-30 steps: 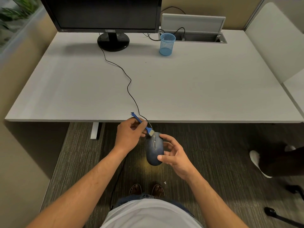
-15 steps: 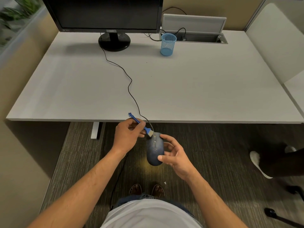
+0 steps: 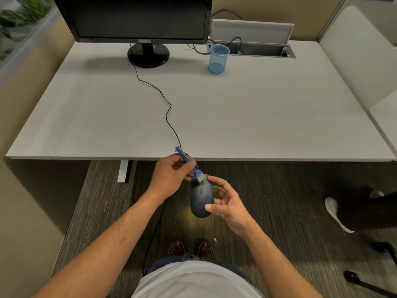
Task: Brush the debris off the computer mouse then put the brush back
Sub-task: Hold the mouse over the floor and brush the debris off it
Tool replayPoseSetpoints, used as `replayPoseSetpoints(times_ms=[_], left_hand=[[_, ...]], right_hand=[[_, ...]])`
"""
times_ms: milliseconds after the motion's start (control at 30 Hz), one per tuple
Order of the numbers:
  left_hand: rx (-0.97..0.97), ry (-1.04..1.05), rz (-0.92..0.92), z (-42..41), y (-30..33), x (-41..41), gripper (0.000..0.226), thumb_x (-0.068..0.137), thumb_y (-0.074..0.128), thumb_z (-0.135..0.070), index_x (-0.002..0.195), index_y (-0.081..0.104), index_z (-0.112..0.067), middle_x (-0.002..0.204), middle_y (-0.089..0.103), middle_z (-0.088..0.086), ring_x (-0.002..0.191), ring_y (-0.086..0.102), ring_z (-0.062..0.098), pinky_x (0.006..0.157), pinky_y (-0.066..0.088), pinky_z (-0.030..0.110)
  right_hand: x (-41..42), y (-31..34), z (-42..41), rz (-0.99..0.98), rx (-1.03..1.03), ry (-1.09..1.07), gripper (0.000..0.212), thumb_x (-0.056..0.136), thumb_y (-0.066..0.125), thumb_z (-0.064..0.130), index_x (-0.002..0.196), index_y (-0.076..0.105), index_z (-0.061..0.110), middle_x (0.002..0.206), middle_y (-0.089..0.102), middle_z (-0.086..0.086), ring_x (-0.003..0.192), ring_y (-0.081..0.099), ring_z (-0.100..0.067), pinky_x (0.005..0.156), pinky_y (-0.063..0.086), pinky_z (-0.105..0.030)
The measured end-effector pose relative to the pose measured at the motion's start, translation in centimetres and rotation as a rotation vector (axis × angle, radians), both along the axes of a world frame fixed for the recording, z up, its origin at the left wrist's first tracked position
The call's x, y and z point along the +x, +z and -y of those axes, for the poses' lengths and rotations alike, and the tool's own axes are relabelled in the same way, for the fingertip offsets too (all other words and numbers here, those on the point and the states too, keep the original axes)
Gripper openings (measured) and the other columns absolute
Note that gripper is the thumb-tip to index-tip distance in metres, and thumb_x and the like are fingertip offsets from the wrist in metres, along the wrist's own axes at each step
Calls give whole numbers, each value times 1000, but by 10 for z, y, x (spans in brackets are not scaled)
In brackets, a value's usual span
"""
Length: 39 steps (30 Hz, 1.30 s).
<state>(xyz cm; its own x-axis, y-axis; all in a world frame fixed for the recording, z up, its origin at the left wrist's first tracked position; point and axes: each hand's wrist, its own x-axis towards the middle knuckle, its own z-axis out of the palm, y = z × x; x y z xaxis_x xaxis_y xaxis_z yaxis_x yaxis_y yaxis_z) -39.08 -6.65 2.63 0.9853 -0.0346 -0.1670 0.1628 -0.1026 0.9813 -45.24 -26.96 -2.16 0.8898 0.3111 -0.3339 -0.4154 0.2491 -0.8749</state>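
A dark blue computer mouse (image 3: 200,201) is held in the air in front of the desk's near edge. My right hand (image 3: 227,203) grips it from the right side, thumb at its rear and a fingertip at its front. My left hand (image 3: 171,174) pinches a small blue brush (image 3: 188,163) by its handle. The pale bristles touch the front of the mouse, by the scroll wheel. The mouse's black cable (image 3: 166,110) runs over the white desk (image 3: 257,117) toward the monitor.
A blue mesh cup (image 3: 218,59) stands at the back of the desk, right of the black monitor (image 3: 139,18). An open cable tray (image 3: 257,49) sits behind the cup. Another person's shoe (image 3: 335,211) and a chair base (image 3: 365,282) are on the carpet at right.
The brush tip has shifted slightly over the mouse's front; the handle has tilted a little. Both hands stay in nearly the same place.
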Motion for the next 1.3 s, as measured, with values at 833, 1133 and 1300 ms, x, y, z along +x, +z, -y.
replayPoseSetpoints(times_ms=[833, 1133, 1300], left_hand=[[187, 73, 11, 1, -3, 7, 3, 93, 68, -26, 90, 69, -27, 87, 75, -3, 77, 73, 7, 70, 62, 27], [155, 10, 33, -4, 6, -1, 3, 91, 71, -29, 93, 70, -26, 83, 76, -8, 77, 74, 10, 74, 63, 34], [190, -126, 55, -12, 10, -12, 11, 87, 73, -35, 94, 72, -26, 85, 76, -8, 76, 74, 14, 79, 62, 42]], right_hand=[[-3, 0, 0, 5, -7, -21, 74, 74, 82, -1, 135, 59, 33, 136, 59, -8, 114, 67, -38, 83, 59, -40], [0, 0, 0, -3, -2, -24, 75, 73, 82, -1, 136, 59, 33, 137, 58, -11, 113, 69, -37, 82, 59, -41], [4, 2, 2, -9, -4, -35, 75, 72, 83, 2, 134, 59, 35, 137, 58, -12, 110, 70, -36, 81, 59, -40]])
